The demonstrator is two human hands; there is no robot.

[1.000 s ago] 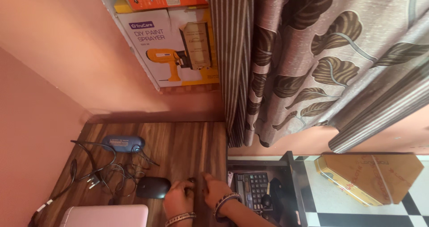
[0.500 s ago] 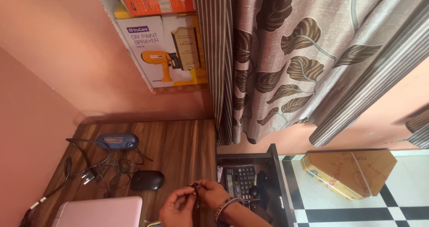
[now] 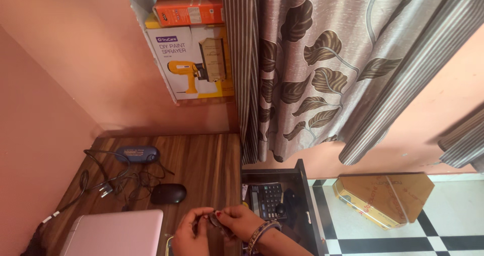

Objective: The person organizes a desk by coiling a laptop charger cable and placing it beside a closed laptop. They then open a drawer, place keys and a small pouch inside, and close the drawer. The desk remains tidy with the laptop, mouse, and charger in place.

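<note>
My left hand [image 3: 190, 232] and my right hand [image 3: 241, 220] meet over the near edge of the wooden desk [image 3: 201, 160]. Between their fingertips they pinch a small dark object [image 3: 216, 218]; its kind is too small to tell. Bangles ring both wrists. A black computer mouse [image 3: 169, 193] lies just left of my hands. A closed pink laptop [image 3: 115, 233] sits at the desk's near left corner.
An open black drawer [image 3: 297, 178] beside the desk holds a calculator [image 3: 266, 198] and dark items. Tangled black cables [image 3: 108, 178] and a blue oval device [image 3: 136, 154] lie at the desk's back left. A patterned curtain [image 3: 322, 69] hangs behind; a cardboard box [image 3: 385, 198] lies on the checkered floor.
My hands have lifted off the desk surface and drawn nearer to me, closing together on the small dark object. The view has shifted slightly.
</note>
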